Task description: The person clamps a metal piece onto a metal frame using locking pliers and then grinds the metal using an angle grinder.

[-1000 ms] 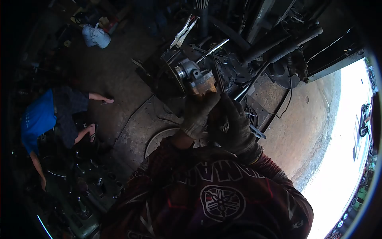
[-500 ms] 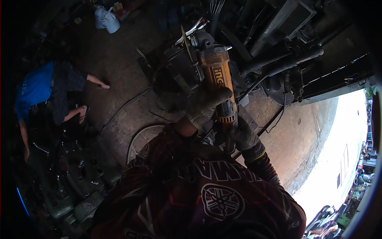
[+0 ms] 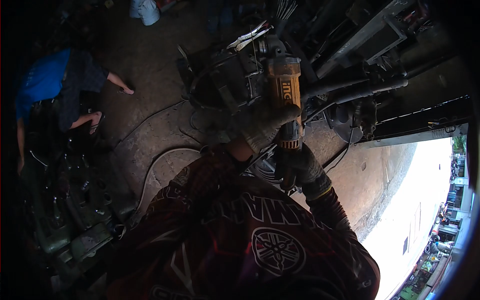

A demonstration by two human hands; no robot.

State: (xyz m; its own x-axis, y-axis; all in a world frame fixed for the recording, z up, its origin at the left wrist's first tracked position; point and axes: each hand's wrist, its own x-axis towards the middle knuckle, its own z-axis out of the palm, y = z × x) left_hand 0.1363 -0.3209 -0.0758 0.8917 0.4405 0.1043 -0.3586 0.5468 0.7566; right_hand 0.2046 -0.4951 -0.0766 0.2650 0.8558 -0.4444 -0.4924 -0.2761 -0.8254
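An orange-and-black angle grinder [image 3: 287,86] points away from me, its head at the top. My gloved left hand [image 3: 267,126] is closed around the middle of its body, with the thumb lying across the top. My gloved right hand [image 3: 309,172] grips the dark rear end of the grinder, closer to my chest. The disc side of the grinder head faces left, beside a dark metal workpiece [image 3: 225,82]. Silver locking pliers [image 3: 248,37] are by the workpiece's far edge. Whether the disc touches metal I cannot tell.
Dark pipes [image 3: 370,89] and a metal frame [image 3: 382,37] stand at the right. A pale hose [image 3: 155,167] and thin cables cross the floor. Another person in a blue shirt [image 3: 45,77] bends at the left, near dark machine parts [image 3: 82,220]. White sacks [image 3: 148,12] lie at the back.
The view has shifted, so the grinder and both hands appear slightly further right. The grinder's disc now appears much thinner, nearly edge-on. Both hands keep their hold.
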